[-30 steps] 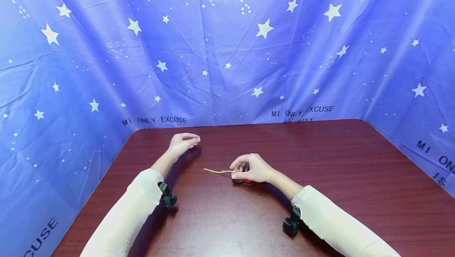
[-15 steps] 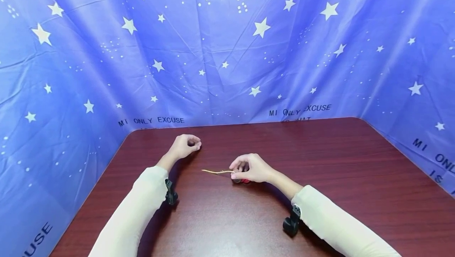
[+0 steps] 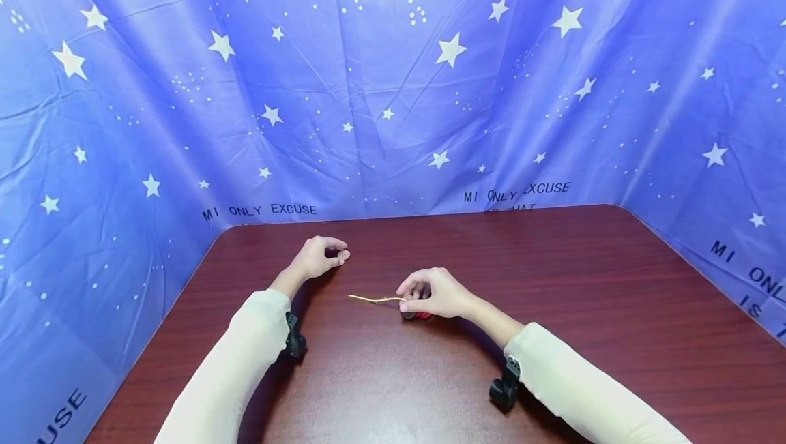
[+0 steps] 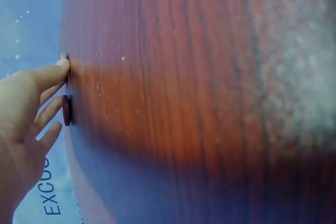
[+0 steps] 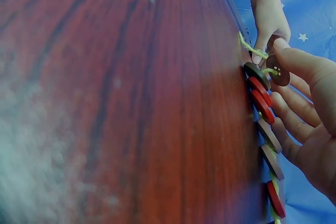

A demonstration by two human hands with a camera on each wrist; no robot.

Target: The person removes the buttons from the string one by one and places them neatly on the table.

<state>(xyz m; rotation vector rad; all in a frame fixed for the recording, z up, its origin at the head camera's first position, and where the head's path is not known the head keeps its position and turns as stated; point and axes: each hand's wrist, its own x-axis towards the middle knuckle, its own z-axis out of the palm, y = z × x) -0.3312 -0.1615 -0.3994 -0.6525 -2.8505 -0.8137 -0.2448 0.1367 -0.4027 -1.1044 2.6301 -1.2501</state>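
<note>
My right hand (image 3: 439,292) pinches a brown button (image 5: 278,71) between thumb and fingers, and a yellow cord (image 3: 371,299) passes through its holes. The cord's free end points left, toward the other hand. Below that button, in the right wrist view, several black, red (image 5: 262,106) and brown buttons (image 5: 272,162) hang threaded along the cord. Farther back on the left, my left hand (image 3: 319,256) pinches a thin dark button, seen nearly edge-on (image 4: 67,71). Another dark reddish disc (image 4: 66,110) stands beside its lower fingers; whether they touch it is unclear.
A dark reddish wooden table (image 3: 522,267) lies under both hands. Blue star-printed cloth (image 3: 368,89) hangs behind and along both sides. Each sleeve cuff carries a black wrist camera (image 3: 505,386).
My left hand has shifted slightly right, its thumb and fingers now around the button. The right hand stays in place with the button and cord. The head view has turned a little.
</note>
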